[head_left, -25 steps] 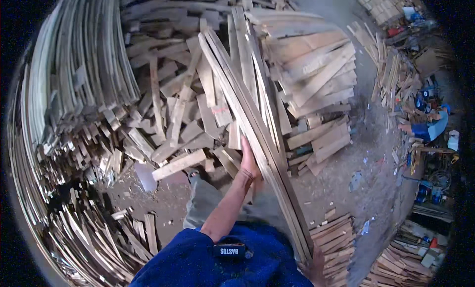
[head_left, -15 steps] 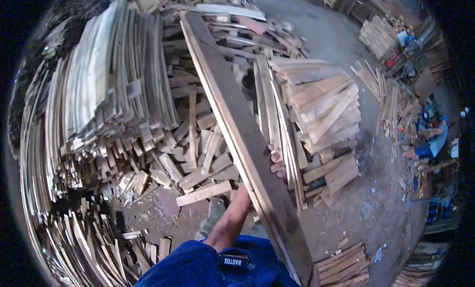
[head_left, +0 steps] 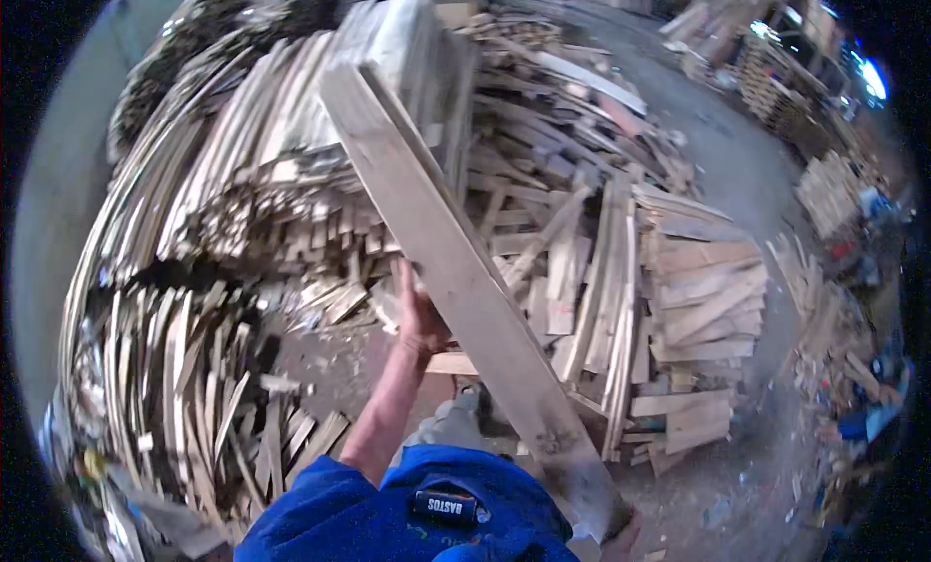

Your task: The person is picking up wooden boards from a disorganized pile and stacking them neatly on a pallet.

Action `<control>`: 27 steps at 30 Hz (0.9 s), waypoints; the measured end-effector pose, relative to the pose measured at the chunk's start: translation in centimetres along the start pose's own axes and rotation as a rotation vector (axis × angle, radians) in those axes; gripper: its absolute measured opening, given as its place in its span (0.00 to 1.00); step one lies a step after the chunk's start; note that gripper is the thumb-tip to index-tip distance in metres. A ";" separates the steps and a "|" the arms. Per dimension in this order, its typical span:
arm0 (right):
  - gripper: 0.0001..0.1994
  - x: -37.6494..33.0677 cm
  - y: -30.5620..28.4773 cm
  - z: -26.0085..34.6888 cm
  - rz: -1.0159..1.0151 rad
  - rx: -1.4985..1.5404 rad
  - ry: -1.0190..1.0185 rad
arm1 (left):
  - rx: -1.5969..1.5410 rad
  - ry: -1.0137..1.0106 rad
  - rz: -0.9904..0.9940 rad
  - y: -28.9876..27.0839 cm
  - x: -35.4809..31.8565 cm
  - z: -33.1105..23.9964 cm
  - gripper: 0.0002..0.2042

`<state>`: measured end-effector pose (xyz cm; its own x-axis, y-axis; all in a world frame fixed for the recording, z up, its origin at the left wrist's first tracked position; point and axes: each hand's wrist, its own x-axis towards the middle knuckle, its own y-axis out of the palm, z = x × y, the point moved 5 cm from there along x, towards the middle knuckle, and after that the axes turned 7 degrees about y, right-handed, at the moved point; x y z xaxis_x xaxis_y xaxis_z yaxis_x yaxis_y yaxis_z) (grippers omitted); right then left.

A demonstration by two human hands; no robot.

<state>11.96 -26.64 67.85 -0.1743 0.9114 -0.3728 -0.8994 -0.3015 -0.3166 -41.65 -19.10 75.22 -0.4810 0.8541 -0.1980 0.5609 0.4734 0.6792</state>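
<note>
A long wooden plank slants across the view, its far end up over the stacked boards and its near end by my right side. A second board edge shows along its far right side, so it looks like two planks laid together. My left hand grips the planks near their middle from the left and below; the thumb shows and the other fingers are mostly hidden behind the wood. At the near end my right hand holds the planks, only partly in view.
Tall stacks of long boards stand at the left, with upright thin strips nearer me. Loose offcuts lie heaped ahead. A fanned pile of short boards sits to the right. Pallets stand far right.
My view has turned left, so the piles sit farther right. The planks have rolled, and their pale broad face now shows. My left hand now shows its thumb on the left edge.
</note>
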 end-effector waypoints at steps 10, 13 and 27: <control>0.23 1.7 5.2 -2.8 0.256 0.094 0.230 | -0.184 0.005 -0.258 -13.5 -11.0 0.8 0.55; 0.23 0.7 6.8 -3.0 0.229 0.160 0.290 | -0.198 0.132 -0.267 -16.0 -12.6 -2.5 0.51; 0.21 -9.5 26.2 -0.6 -0.109 0.719 0.498 | -0.232 0.466 -0.417 -35.3 -17.7 -27.5 0.43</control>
<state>-9.73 -43.34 62.56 -0.0289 0.6460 -0.7628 -0.9645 0.1823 0.1909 -71.50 -56.84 74.18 -0.8963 0.4025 -0.1860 0.1307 0.6406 0.7567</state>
